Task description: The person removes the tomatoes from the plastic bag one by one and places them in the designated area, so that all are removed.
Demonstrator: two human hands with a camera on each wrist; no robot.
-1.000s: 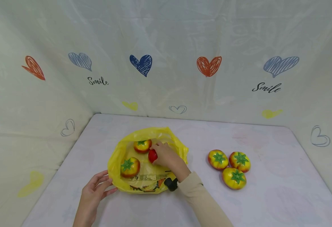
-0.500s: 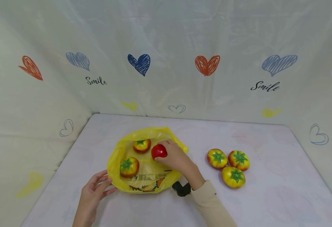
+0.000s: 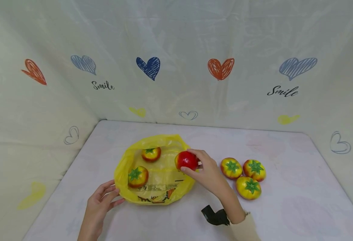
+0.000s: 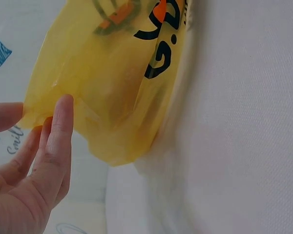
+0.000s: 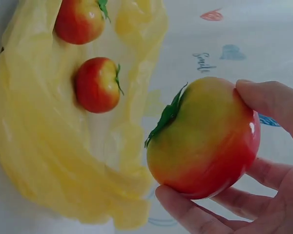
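Observation:
My right hand (image 3: 208, 172) grips a toy tomato (image 3: 186, 160), red and yellow, just above the right rim of a yellow plastic bag (image 3: 122, 167). In the right wrist view its green leaf faces away from the palm, with thumb and fingers on opposite sides of the tomato (image 5: 205, 141). Two more toy tomatoes lie inside the bag, a rear tomato (image 3: 151, 155) and a front tomato (image 3: 138, 176). At the bag's left edge, my left hand (image 3: 99, 204) pinches the plastic between thumb and fingers; the left wrist view shows the thin bag film (image 4: 102, 92) there.
Three more toy tomatoes (image 3: 248, 188) sit close together on the white table (image 3: 285, 207), right of the bag. A black strap-like piece (image 3: 215, 215) is at my right wrist. A white curtain (image 3: 182, 33) printed with hearts stands behind the table.
My right hand has lifted the tomato from inside the bag and moved right with it to the bag's right rim. The left hand has stayed at the left edge.

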